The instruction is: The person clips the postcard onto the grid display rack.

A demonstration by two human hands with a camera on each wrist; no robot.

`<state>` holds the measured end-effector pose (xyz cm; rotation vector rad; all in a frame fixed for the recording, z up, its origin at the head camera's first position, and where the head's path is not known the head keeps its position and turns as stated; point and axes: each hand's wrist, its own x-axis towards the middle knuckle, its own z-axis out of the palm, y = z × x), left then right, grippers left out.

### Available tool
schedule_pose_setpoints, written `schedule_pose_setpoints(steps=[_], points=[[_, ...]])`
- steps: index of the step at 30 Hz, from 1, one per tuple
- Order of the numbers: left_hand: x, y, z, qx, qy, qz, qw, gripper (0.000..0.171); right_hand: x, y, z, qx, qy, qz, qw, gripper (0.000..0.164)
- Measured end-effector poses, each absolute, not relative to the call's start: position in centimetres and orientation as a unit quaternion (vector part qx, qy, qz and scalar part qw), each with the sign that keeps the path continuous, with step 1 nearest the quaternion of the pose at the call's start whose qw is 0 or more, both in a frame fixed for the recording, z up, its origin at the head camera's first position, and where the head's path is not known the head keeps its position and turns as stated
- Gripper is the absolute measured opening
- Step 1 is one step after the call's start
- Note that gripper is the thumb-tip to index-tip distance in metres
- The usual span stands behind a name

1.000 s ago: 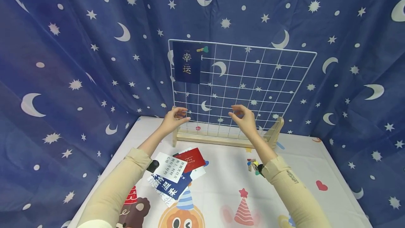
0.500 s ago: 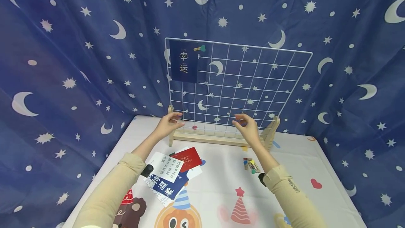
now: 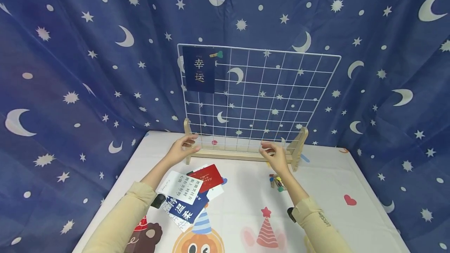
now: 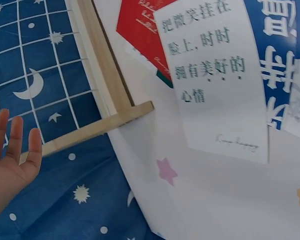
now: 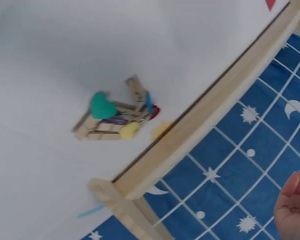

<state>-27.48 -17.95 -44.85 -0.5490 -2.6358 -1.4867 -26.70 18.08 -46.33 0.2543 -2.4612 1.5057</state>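
My left hand (image 3: 180, 150) hovers near the left foot of the grid stand, its fingers loosely bent and holding nothing. Toward the stand's right end is my right hand (image 3: 275, 157), also holding nothing with relaxed fingers. The white wire grid (image 3: 259, 49) stands upright in a wooden base (image 3: 232, 154). At its upper left hangs a dark blue card (image 3: 199, 85) with gold characters, with a small wooden clothespin (image 3: 214, 55) with a green heart at its upper right. Below my left hand lie overlapping cards, including a white card (image 4: 220, 120) and a red card (image 3: 210, 179).
Several small wooden clothespins (image 5: 115, 117) with coloured hearts lie in a pile beside my right forearm. A white cloth with cartoon prints (image 3: 242, 206) covers the table. Behind the grid hangs a blue curtain (image 3: 158, 18) with moons and stars.
Both hands have come down along the grid toward its base, the left one also drifting left in view. The head view has shifted slightly. The hanging card stays on the grid.
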Motion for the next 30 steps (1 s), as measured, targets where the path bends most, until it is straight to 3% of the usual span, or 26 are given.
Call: schedule_pose_setpoints(steps=[21,30], points=[[-25.6,-19.4,-48.5,-0.145,-0.888,-0.437,-0.010,0.049,-24.3,20.5,-46.2,0.107,-0.854,0.500,0.101,0.022],[-25.2,-19.8,-49.4,-0.143,-0.898,-0.416,-0.010,0.051,-25.1,22.6,-49.1,0.096,-0.875,0.462,0.107,0.019]])
